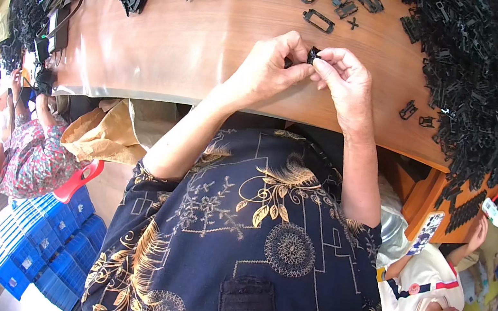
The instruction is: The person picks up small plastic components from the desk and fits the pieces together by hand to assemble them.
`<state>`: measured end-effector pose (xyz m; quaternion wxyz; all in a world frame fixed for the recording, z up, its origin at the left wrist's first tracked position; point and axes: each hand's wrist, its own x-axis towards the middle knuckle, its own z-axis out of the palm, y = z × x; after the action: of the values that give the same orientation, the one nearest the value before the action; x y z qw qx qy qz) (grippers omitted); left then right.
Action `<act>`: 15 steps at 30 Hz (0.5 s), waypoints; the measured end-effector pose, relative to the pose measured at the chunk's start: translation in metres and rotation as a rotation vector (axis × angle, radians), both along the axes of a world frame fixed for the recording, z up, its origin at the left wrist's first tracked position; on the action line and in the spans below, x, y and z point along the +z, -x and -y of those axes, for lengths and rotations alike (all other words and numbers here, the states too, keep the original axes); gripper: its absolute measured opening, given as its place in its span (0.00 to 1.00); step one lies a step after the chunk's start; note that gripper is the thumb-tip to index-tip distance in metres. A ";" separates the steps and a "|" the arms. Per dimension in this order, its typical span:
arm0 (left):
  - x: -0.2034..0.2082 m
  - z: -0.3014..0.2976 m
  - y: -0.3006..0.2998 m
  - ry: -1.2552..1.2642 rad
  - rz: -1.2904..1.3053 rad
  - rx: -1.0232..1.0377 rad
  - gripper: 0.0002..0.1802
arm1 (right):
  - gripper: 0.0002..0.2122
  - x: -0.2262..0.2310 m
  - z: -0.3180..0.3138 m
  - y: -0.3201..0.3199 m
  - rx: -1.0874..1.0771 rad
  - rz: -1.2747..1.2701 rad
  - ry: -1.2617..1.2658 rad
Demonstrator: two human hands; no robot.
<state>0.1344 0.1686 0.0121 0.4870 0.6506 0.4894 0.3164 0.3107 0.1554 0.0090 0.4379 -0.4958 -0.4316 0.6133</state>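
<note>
Wooden worktop (pixel 202 37) heaped with black parts (pixel 471 67) at two o'clock — left hand (pixel 269 67) and right hand (pixel 345 80) fingers pinch one small black clip (pixel 312 53) together

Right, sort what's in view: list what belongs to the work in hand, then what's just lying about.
In hand:
- small black plastic part, pinched between left hand and right hand
- heaps of black plastic parts on the wooden table
- loose rectangular frame

Lying about:
- brown paper bag
- blue crates
- red chair
</note>
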 end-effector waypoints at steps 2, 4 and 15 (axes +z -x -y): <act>-0.002 0.005 0.003 0.073 0.106 0.013 0.11 | 0.04 0.001 0.001 -0.003 0.023 -0.082 0.001; -0.001 0.009 0.003 0.146 0.208 0.025 0.11 | 0.04 0.004 0.003 -0.003 0.018 -0.143 -0.004; -0.003 0.015 0.016 0.531 0.885 0.146 0.05 | 0.05 0.013 -0.010 -0.044 -0.236 0.413 -0.230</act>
<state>0.1181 0.1540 0.0088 0.7721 0.2730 0.3441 0.4593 0.3547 0.1650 0.0225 0.4623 -0.6044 -0.5180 0.3906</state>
